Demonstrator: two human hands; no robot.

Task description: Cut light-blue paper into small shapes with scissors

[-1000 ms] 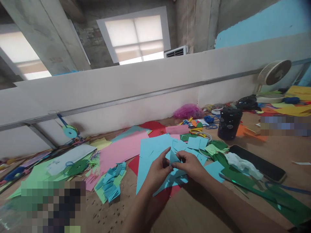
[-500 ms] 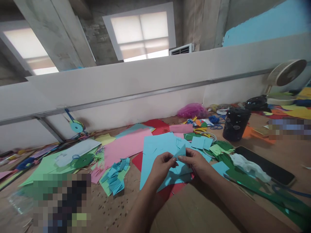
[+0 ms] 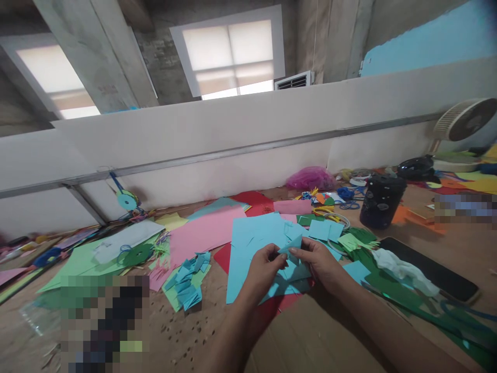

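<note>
Both hands pinch one small piece of light blue paper (image 3: 294, 243), which looks folded to a slanted edge. My left hand (image 3: 267, 264) grips its left side between thumb and fingers. My right hand (image 3: 316, 259) has the thumb on the near face of the right side, the fingers behind it and partly hidden. Beneath the hands lies a large light blue sheet (image 3: 248, 233) over red paper (image 3: 222, 259). Several cut blue squares (image 3: 326, 229) lie just beyond the right hand. To the left, a pile of folded blue paper pieces (image 3: 189, 284) rests on light green paper.
Pink sheets (image 3: 205, 228) and green sheets (image 3: 73, 264) spread to the left. At the right stand a black cup (image 3: 382, 202) and a dark phone (image 3: 430, 269), with crumpled white tissue (image 3: 406, 272) beside it. A fan (image 3: 464, 122) stands far right. A white partition (image 3: 217, 129) runs behind.
The whole view has shifted slightly, so things sit a little further right. Both hands keep their pinch on the blue paper, with only a slight shift of the fingers.
</note>
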